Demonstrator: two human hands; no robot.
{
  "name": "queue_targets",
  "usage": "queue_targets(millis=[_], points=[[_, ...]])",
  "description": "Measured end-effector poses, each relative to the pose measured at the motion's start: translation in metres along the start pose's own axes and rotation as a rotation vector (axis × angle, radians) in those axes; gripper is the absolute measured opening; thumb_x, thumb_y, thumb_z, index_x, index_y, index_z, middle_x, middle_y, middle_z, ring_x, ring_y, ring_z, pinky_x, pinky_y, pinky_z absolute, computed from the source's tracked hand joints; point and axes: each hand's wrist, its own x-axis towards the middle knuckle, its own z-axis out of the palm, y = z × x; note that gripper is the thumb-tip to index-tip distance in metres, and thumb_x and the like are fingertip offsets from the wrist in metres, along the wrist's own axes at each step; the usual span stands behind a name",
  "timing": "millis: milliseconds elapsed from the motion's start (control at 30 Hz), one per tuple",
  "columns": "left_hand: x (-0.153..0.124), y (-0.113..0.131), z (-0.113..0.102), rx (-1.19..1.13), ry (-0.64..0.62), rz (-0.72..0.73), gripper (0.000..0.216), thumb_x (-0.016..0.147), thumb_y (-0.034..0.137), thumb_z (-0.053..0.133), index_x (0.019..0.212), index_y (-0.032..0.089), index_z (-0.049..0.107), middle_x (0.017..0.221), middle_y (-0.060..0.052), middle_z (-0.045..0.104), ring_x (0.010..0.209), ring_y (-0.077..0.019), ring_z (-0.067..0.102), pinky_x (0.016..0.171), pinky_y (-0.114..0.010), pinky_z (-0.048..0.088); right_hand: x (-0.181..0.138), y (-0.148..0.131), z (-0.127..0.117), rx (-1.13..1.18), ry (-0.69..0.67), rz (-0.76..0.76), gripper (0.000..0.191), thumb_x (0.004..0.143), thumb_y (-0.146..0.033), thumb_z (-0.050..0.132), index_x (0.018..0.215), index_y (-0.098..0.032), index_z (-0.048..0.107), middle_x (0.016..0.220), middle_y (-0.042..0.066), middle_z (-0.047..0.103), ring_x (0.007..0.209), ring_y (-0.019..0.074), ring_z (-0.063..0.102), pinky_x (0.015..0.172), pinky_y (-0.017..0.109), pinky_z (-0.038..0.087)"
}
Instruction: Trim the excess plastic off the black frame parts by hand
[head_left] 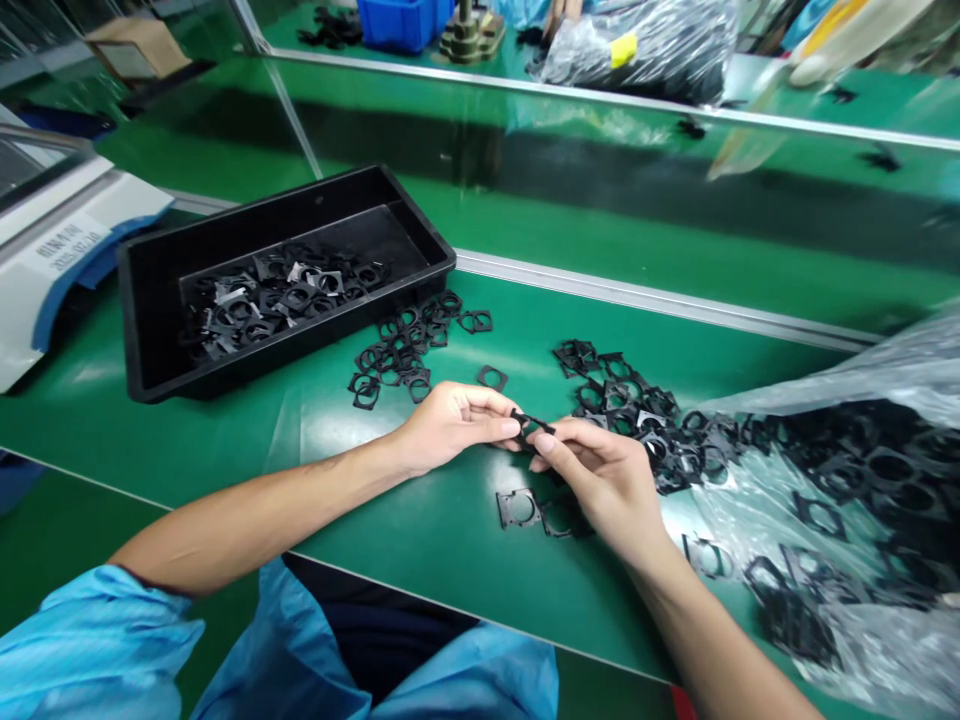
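Note:
My left hand (448, 420) and my right hand (596, 478) meet over the green table, both pinching one small black plastic frame part (531, 426) between their fingertips. Directly below them two more black frame parts (517, 508) lie flat on the mat. A heap of the same parts (637, 405) spills out of a clear plastic bag (862, 480) on the right. Another loose pile (409, 345) lies left of centre, next to a black tray (150, 330) that holds several parts.
A white and blue machine (52, 250) stands at the far left. Beyond a metal rail (637, 295) runs a green belt, with a blue bin (401, 22) and a bagged load of black parts (645, 45) at the back. The table's near edge is close to my body.

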Motion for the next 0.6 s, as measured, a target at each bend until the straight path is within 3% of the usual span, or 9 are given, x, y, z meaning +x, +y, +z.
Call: queue_targets(millis=[200,400,600], points=[[0.0001,-0.0026,-0.0028,-0.019,-0.041,-0.061,0.045,0.063,0.042,0.093,0.088,0.009,0.077,0.085,-0.009,0.078,0.070,-0.0167,0.074,0.076,-0.031,0.062,-0.0028,-0.0004,0.0012,0.023,0.015,0.010,0.043,0.077,-0.062,0.078,0.072,-0.019,0.075,0.062,0.004,0.070,0.055,0.0170,0.064,0.056,0.028,0.054],[-0.0005,0.0030,-0.0072,0.040,-0.186,-0.105,0.043,0.068,0.040,0.091,0.091,0.011,0.072,0.077,-0.006,0.075,0.073,-0.0158,0.073,0.076,-0.028,0.056,-0.0001,-0.0020,0.0004,0.104,0.004,0.073,0.041,0.075,-0.060,0.081,0.069,-0.020,0.073,0.058,0.002,0.069,0.053,0.0163,0.065,0.055,0.027,0.056],[-0.0009,0.0046,-0.0063,0.082,-0.256,-0.062,0.041,0.071,0.043,0.088,0.088,0.013,0.066,0.080,-0.007,0.076,0.077,-0.0154,0.074,0.077,-0.027,0.055,0.0016,-0.0058,0.0000,0.131,-0.007,0.065,0.030,0.077,-0.050,0.083,0.069,-0.021,0.078,0.062,0.003,0.070,0.058,0.0153,0.064,0.058,0.027,0.055]])
